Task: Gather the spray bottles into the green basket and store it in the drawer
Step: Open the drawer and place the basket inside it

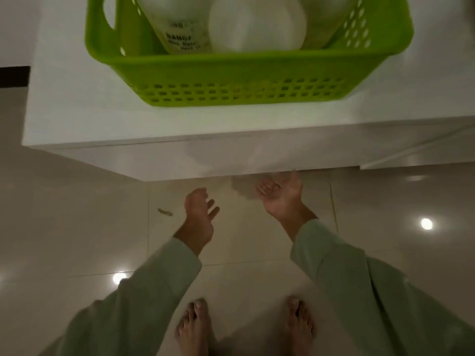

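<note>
The green basket [246, 73] stands on top of a white cabinet [64, 104], near its front edge. Inside it I see white spray bottles: one with dark lettering [180, 34], a round pale one [257, 24], and a third at the right [326, 19], their tops cut off by the frame. My left hand [199, 217] hangs empty below the cabinet's front, fingers apart. My right hand [281, 194] is palm up with fingers spread, its fingertips close under the lower edge of the cabinet's front panel [231, 158]. Both hands hold nothing.
Glossy beige floor tiles [77, 227] reflect ceiling lights. My bare feet [244, 327] stand just in front of the cabinet. A small dark scrap [165, 211] lies on the floor at the left. A dark strip [14, 75] shows beside the cabinet's left side.
</note>
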`<state>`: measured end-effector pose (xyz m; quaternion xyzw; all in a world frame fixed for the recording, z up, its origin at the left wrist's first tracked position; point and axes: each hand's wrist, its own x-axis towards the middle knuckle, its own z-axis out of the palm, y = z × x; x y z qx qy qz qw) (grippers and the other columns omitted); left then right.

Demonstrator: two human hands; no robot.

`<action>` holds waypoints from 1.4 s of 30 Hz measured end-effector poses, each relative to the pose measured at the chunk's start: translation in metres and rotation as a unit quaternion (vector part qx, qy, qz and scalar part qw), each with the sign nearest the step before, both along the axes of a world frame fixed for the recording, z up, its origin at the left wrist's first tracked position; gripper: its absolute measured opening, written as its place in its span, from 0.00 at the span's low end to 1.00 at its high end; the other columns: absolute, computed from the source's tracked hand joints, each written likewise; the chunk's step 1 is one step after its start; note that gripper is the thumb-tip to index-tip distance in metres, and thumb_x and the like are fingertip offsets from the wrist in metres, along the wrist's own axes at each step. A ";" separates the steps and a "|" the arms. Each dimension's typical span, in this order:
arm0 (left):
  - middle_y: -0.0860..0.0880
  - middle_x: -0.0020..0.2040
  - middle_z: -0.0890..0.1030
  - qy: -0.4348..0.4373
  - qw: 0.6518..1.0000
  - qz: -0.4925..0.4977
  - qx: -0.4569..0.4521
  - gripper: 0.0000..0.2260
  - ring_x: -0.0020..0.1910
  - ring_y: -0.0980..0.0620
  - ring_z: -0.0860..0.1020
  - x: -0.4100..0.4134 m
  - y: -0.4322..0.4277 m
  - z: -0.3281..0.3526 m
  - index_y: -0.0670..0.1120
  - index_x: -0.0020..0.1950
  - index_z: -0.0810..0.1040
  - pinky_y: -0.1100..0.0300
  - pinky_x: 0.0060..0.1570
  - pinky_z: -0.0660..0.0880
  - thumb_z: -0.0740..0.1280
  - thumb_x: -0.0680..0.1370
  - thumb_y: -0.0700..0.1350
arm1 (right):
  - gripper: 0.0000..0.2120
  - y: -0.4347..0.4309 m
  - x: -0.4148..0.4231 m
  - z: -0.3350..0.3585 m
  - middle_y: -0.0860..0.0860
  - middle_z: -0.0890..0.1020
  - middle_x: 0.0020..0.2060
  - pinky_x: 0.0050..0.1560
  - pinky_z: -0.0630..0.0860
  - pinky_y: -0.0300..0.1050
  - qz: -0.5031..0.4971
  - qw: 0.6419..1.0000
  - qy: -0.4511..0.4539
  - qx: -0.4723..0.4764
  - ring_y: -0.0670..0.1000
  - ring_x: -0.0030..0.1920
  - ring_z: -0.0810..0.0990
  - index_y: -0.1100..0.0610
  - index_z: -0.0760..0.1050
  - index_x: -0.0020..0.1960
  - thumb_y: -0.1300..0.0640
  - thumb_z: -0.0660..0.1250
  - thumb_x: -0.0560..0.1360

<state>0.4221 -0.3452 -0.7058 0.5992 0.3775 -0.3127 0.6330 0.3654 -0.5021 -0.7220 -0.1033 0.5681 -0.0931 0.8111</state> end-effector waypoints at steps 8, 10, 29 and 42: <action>0.41 0.60 0.74 0.040 0.966 0.166 -0.196 0.14 0.62 0.40 0.76 0.034 -0.022 -0.032 0.45 0.59 0.71 0.39 0.67 0.70 0.52 0.79 0.45 | 0.39 -0.009 0.006 -0.036 0.61 0.70 0.73 0.69 0.68 0.68 -0.084 0.989 -0.117 0.046 0.63 0.72 0.71 0.59 0.62 0.77 0.31 0.53 0.78; 0.41 0.60 0.74 0.042 0.962 0.170 -0.212 0.16 0.62 0.40 0.76 0.028 -0.019 -0.033 0.44 0.63 0.72 0.39 0.67 0.71 0.52 0.79 0.46 | 0.41 -0.008 0.000 -0.037 0.62 0.68 0.74 0.70 0.67 0.68 -0.085 0.987 -0.127 0.047 0.64 0.73 0.69 0.60 0.60 0.78 0.31 0.54 0.78; 0.51 0.69 0.73 -0.497 0.699 -0.426 0.287 0.17 0.70 0.51 0.69 -0.103 0.048 0.199 0.50 0.68 0.73 0.52 0.68 0.69 0.62 0.79 0.47 | 0.20 0.066 -0.128 0.195 0.53 0.74 0.69 0.75 0.62 0.50 0.435 0.451 0.129 -0.768 0.53 0.73 0.69 0.54 0.73 0.72 0.55 0.64 0.80; 0.50 0.56 0.85 -0.430 0.621 -0.568 0.327 0.13 0.57 0.48 0.82 -0.116 0.052 0.209 0.48 0.60 0.81 0.44 0.64 0.73 0.67 0.78 0.38 | 0.14 0.058 -0.151 0.214 0.49 0.84 0.55 0.70 0.68 0.57 0.582 0.369 0.144 -0.710 0.53 0.59 0.81 0.53 0.80 0.62 0.60 0.64 0.79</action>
